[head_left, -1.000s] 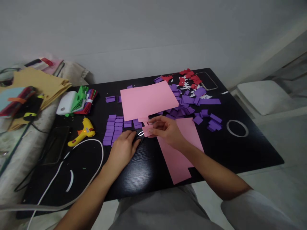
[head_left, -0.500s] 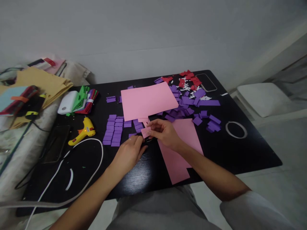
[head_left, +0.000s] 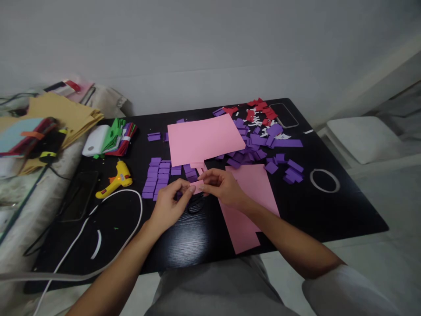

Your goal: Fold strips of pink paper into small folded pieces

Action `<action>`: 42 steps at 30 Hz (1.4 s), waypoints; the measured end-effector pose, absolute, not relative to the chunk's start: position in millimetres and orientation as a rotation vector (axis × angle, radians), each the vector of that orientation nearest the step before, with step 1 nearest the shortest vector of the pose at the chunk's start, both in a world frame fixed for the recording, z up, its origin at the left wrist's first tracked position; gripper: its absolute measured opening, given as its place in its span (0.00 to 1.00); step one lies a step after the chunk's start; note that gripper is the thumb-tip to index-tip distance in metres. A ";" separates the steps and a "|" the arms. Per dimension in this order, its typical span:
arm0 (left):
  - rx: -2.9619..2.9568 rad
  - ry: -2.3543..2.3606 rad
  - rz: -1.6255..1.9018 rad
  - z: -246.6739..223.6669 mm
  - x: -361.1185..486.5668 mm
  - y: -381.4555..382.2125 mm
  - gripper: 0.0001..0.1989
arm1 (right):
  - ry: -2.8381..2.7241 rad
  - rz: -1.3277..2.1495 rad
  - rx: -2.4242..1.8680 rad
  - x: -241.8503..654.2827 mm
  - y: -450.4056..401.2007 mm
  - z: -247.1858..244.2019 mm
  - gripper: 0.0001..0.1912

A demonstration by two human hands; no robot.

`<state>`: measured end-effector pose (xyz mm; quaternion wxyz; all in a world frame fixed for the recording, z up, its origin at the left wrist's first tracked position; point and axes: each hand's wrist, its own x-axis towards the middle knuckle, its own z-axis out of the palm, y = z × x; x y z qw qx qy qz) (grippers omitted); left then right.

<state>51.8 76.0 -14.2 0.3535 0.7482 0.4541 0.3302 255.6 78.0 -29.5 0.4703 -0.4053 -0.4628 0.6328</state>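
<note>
The left hand (head_left: 169,204) has let go of the black scissors (head_left: 196,202). Now it pinches the small pink paper (head_left: 197,187), and the right hand (head_left: 225,188) pinches the other end. The paper is midway between the table's (head_left: 305,210) front and back edges. Both hands seem free for it.

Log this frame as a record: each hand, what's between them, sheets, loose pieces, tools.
Left hand: on the left end of a small pink piece
Right hand: pinching that piece's right end
Below hands: black loops, possibly scissor handles, partly hidden
Far sheet: pink, beyond the hands
Near sheet: pink, notched, partly behind the right arm
Purple rows: left of the hands
Purple heap: loose, right of the far sheet
Red pieces: far right
Glue gun: yellow, left, beside a white cable
</note>
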 end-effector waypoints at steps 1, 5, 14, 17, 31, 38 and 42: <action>1.951 1.172 0.866 -15.3 52.2 75.8 0.10 | -1.125 1.555 -0.997 255.0 77.7 -29.7 0.16; 2.075 1.148 0.916 -17.9 52.4 74.1 0.07 | -1.118 1.539 -1.010 253.0 77.2 -32.7 0.17; 2.212 1.367 0.948 -20.1 43.2 89.6 0.07 | -1.571 1.141 -1.320 278.5 84.3 -18.7 0.18; 2.236 1.417 0.977 -22.6 39.5 95.4 0.07 | -1.890 1.050 -1.455 287.6 85.7 -10.2 0.11; 2.410 1.195 0.849 -35.9 38.3 95.4 0.07 | -2.281 0.861 -1.498 284.5 85.3 -5.0 0.09; 2.322 1.108 0.753 -23.3 38.0 93.3 0.10 | -2.222 0.633 -1.647 282.2 86.3 -14.4 0.07; 2.252 1.274 0.543 -7.9 33.6 94.1 0.03 | -2.060 0.544 -1.518 276.9 84.7 -24.0 0.09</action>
